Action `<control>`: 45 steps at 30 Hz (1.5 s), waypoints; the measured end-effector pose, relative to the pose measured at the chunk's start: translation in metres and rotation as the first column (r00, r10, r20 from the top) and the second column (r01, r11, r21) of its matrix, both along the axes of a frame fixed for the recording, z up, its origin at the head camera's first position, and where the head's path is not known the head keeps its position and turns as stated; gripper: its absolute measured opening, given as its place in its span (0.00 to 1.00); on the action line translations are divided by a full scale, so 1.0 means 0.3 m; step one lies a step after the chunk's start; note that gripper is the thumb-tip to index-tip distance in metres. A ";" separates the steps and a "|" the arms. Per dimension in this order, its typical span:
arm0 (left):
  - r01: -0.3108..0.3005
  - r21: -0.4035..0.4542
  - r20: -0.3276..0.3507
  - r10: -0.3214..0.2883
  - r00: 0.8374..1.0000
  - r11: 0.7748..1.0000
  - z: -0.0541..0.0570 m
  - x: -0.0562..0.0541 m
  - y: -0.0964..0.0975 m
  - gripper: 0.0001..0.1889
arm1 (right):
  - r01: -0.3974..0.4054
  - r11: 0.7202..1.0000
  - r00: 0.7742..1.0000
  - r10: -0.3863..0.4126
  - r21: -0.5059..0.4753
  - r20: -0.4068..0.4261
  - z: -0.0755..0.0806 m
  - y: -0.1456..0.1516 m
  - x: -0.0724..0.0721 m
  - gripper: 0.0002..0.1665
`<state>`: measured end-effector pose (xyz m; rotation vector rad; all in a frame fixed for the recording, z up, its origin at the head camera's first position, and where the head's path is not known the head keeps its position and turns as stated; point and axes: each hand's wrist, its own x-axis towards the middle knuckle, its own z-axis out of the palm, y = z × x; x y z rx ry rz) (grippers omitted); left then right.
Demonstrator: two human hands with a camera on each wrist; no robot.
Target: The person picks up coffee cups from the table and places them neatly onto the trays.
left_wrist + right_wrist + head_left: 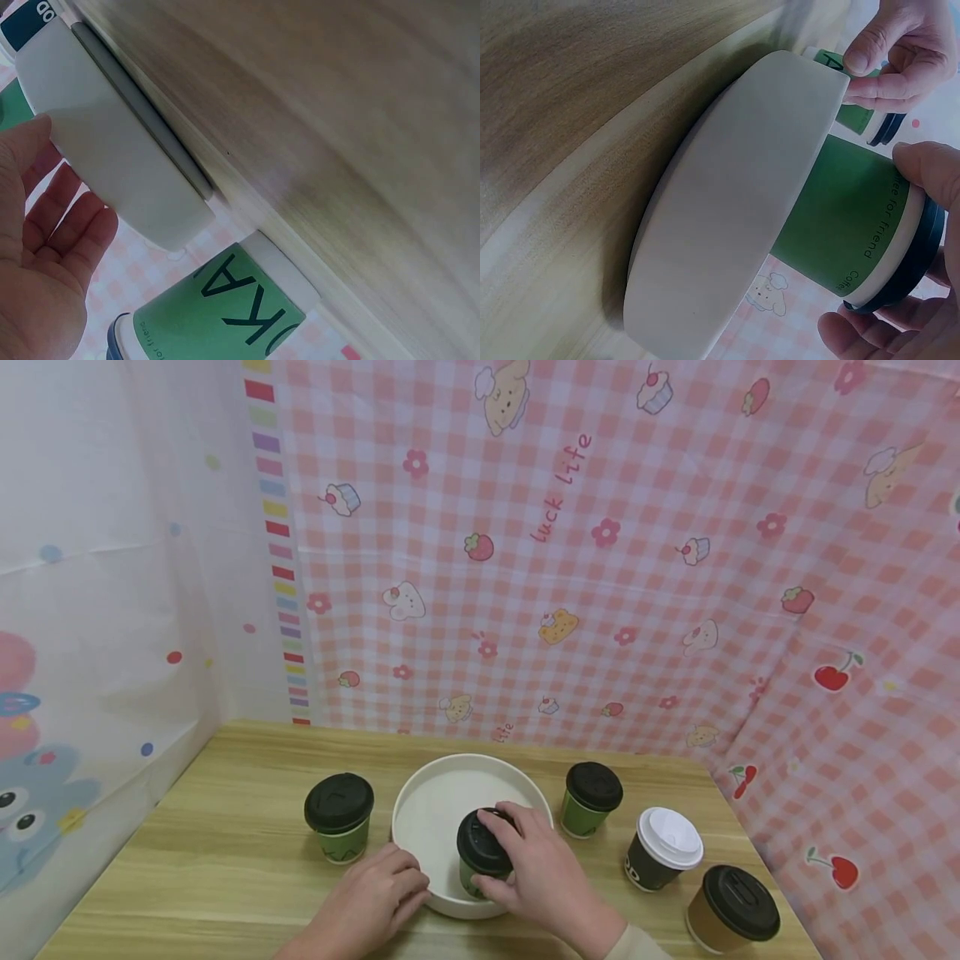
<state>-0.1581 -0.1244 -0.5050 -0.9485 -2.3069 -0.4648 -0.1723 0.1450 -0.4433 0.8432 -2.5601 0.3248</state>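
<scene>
My right hand (536,864) grips a green paper coffee cup (840,217) around its black lid (480,839), fingers on one side and thumb on the other. In the head view the cup stands upright within the outline of a round white tray (431,802); the tray wall hides its base in the right wrist view. Beside the tray's left edge, my left hand (382,889) touches the rim with relaxed, bent fingers. Another green cup (345,843) with a black lid stands just left of the tray, close to the left hand.
Right of the tray stand a green cup (583,817) with a black lid, a dark cup (648,864) with a white lid, and a brown cup (708,918) with a black lid. The wooden table (247,810) meets a pink checked cloth (450,610) behind.
</scene>
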 end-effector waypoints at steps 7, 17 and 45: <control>-0.002 -0.002 0.011 0.002 1.000 1.000 -0.004 -0.002 0.000 0.08 | 0.003 1.000 1.000 -0.003 0.013 -0.002 -0.004 0.003 0.003 0.46; -0.004 0.003 -0.004 0.004 1.000 1.000 0.000 0.001 0.002 0.08 | 0.012 1.000 1.000 -0.012 0.014 0.003 -0.009 0.005 0.008 0.47; -0.003 0.006 -0.004 0.003 1.000 1.000 0.003 0.002 0.003 0.08 | -0.010 1.000 1.000 0.011 0.021 -0.008 -0.002 0.007 0.017 0.45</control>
